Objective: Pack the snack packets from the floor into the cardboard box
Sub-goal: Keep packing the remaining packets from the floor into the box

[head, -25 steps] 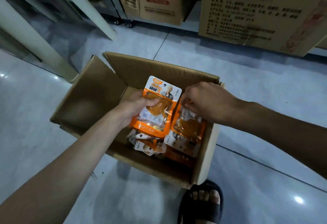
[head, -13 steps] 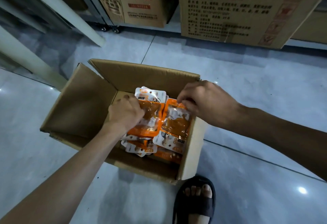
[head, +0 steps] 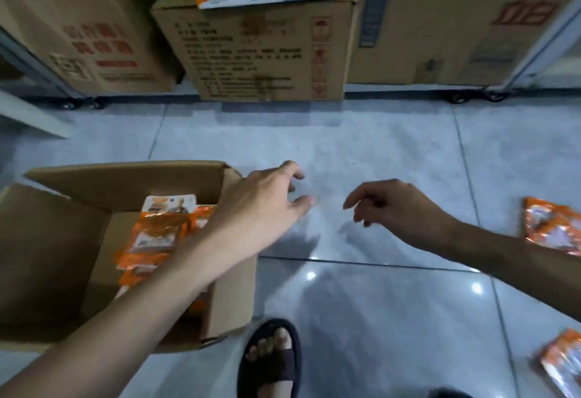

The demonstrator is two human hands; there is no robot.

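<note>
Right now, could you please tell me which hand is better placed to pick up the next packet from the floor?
Probably the right hand: it is empty and nearer the snack packets on the floor at the right. The left hand hovers by the cardboard box.

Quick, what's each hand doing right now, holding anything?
Left hand: open, holding nothing.
Right hand: open, fingers loosely curled, holding nothing.

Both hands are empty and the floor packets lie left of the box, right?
No: the head view shows the floor packets right of the box. The left hand and right hand are empty, as you said.
</note>
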